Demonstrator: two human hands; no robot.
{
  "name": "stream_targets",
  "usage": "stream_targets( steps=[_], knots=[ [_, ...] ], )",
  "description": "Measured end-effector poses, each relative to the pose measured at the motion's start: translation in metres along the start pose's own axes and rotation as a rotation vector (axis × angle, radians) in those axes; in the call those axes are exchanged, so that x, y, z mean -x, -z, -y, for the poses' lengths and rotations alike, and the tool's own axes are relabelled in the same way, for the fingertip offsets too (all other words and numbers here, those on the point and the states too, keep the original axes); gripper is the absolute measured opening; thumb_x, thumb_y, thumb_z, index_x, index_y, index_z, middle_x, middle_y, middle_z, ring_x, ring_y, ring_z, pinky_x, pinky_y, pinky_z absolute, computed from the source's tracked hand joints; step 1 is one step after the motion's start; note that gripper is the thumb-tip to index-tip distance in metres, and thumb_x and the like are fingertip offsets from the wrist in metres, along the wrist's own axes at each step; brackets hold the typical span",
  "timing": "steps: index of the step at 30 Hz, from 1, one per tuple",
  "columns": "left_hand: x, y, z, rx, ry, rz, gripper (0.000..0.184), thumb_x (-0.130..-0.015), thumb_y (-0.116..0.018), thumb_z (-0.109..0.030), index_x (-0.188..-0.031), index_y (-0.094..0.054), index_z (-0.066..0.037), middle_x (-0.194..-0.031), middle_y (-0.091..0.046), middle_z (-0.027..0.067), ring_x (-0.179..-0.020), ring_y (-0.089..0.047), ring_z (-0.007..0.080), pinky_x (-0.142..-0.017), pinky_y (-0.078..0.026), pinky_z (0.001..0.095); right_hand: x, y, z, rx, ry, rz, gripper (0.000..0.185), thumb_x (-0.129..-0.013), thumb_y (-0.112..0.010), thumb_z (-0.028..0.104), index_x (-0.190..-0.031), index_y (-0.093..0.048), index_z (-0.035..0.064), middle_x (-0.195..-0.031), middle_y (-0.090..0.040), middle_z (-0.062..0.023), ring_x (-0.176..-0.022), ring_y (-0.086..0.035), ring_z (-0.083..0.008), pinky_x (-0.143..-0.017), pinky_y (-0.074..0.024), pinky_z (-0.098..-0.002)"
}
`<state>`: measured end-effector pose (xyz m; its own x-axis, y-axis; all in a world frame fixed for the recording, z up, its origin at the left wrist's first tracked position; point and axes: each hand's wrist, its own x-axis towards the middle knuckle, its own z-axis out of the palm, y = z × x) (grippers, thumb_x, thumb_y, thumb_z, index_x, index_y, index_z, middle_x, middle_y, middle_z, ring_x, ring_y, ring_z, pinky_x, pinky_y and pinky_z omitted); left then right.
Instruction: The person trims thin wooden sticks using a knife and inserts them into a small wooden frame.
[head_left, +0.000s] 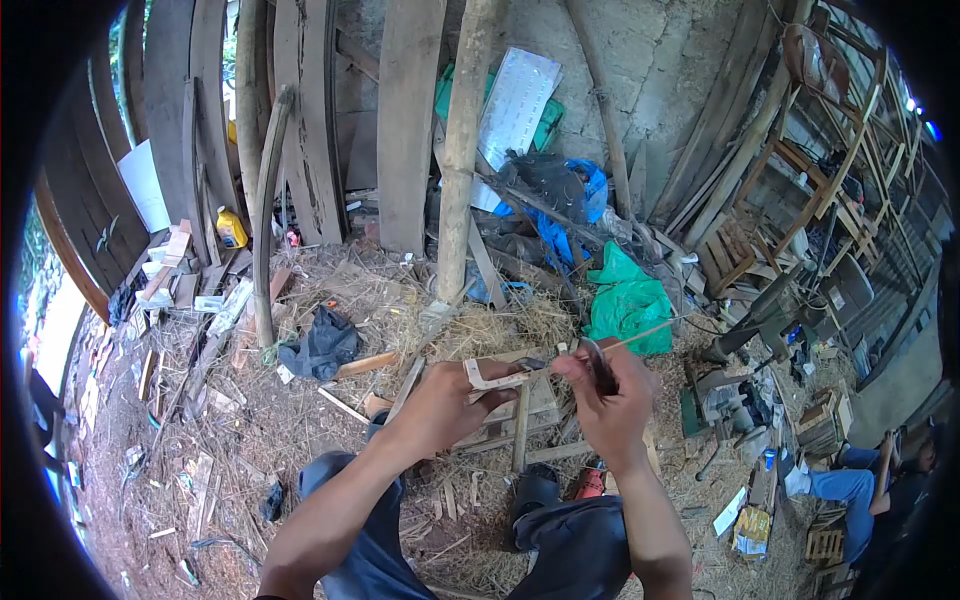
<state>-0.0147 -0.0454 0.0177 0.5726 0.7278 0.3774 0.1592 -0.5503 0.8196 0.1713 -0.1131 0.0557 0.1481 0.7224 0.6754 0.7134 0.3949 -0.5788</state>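
My left hand (440,410) is closed around a small pale wooden piece (488,382) with a bent, bracket-like shape. Opposite it, my right hand (617,405) is closed on a thin pale stick (642,333) that points up and to the right. A dark curved thing (600,366) also shows in the right fingers; its kind is unclear. Between the hands, near the fingertips, is a small dark metallic piece (534,364). Whether it touches the wooden piece I cannot tell. Below them is a low structure of wooden slats (521,425).
Wood shavings and scraps cover the ground. A wooden post (460,150) stands ahead, with a green plastic bag (628,300) to its right and a black bag (322,342) to its left. A red object (592,480) lies by my foot. Another person (860,495) sits at the far right.
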Motion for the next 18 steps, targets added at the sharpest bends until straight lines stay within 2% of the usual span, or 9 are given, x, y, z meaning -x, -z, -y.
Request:
stream_targets(
  steps=[2,4,5,6,8,11,15,18],
  knots=[
    [0.0,0.003,-0.004,0.0,0.024,0.031,0.028,-0.081,-0.067,-0.002,-0.108,-0.066,-0.006,-0.096,-0.068,0.0166,-0.083,-0.067,0.031,-0.072,-0.052,0.0351,0.0,-0.002,-0.003,-0.016,-0.02,0.018,0.018,-0.085,-0.071,0.014,-0.09,-0.061,0.0004,-0.068,-0.058,-0.0025,-0.054,-0.048,-0.0078,-0.05,-0.0366,-0.0221],
    [0.0,0.003,-0.001,-0.019,0.015,0.035,0.028,-0.081,-0.067,-0.002,-0.108,-0.066,-0.006,-0.095,-0.068,0.0167,-0.083,-0.067,0.031,-0.071,-0.051,0.0352,-0.001,-0.001,-0.009,-0.271,-0.105,-0.131,0.021,-0.088,-0.067,0.017,-0.094,-0.06,-0.0007,-0.069,-0.057,0.0009,-0.054,-0.043,-0.004,-0.049,-0.033,-0.0209],
    [0.0,0.004,0.002,-0.039,0.006,0.04,0.027,-0.081,-0.067,-0.003,-0.108,-0.066,-0.006,-0.094,-0.068,0.0167,-0.083,-0.067,0.0311,-0.071,-0.051,0.0353,-0.003,0.003,-0.009,-0.252,-0.08,-0.151,0.022,-0.09,-0.064,0.018,-0.096,-0.059,-0.0018,-0.07,-0.058,0.0026,-0.055,-0.039,-0.001,-0.048,-0.029,-0.0196],
    [0.0,0.003,0.005,-0.04,0.008,0.036,0.027,-0.081,-0.067,-0.003,-0.108,-0.066,-0.006,-0.094,-0.068,0.0167,-0.083,-0.067,0.0311,-0.071,-0.051,0.0353,-0.003,0.004,-0.01,-0.254,-0.078,-0.147,0.022,-0.09,-0.064,0.018,-0.096,-0.059,-0.0018,-0.07,-0.058,0.0026,-0.055,-0.039,-0.001,-0.048,-0.029,-0.0196],
    [0.001,0.0,0.01,-0.065,-0.058,-0.007,0.025,-0.081,-0.071,-0.01,-0.105,-0.067,-0.005,-0.089,-0.069,0.0126,-0.072,-0.067,0.0222,-0.063,-0.052,0.0337,-0.002,0.005,-0.011,-0.322,-0.062,-0.21,0.02,-0.09,-0.063,0.017,-0.096,-0.059,-0.0019,-0.07,-0.056,0.0035,-0.055,-0.037,-0.0001,-0.048,-0.0269,-0.0186],
    [0.001,0.002,0.004,-0.029,-0.027,0.011,0.026,-0.081,-0.071,-0.012,-0.106,-0.066,-0.004,-0.088,-0.069,0.0131,-0.07,-0.067,0.0219,-0.061,-0.052,0.0333,0.0,0.002,-0.014,-0.337,0.012,-0.203,0.017,-0.091,-0.061,0.015,-0.095,-0.06,-0.0016,-0.071,-0.056,0.0032,-0.056,-0.038,-0.0004,-0.049,-0.0274,-0.0183],
    [0.001,-0.001,0.006,-0.029,-0.011,0.008,0.027,-0.082,-0.071,-0.013,-0.106,-0.066,-0.004,-0.086,-0.069,0.0137,-0.068,-0.066,0.0216,-0.06,-0.052,0.0335,-0.001,0.0,-0.007,-0.309,0.001,-0.193,0.013,-0.091,-0.06,0.012,-0.09,-0.061,-0.0008,-0.072,-0.055,0.0019,-0.056,-0.038,-0.0017,-0.05,-0.0285,-0.0193],
    [0.0,-0.002,0.008,-0.027,0.019,-0.003,0.027,-0.081,-0.072,-0.013,-0.105,-0.066,-0.003,-0.086,-0.069,0.014,-0.069,-0.066,0.0212,-0.06,-0.051,0.0331,-0.001,0.002,-0.007,-0.214,-0.04,-0.093,0.012,-0.09,-0.061,0.011,-0.085,-0.063,-0.0008,-0.071,-0.054,0.0003,-0.056,-0.04,-0.0037,-0.051,-0.0308,-0.0207]
  ],
)
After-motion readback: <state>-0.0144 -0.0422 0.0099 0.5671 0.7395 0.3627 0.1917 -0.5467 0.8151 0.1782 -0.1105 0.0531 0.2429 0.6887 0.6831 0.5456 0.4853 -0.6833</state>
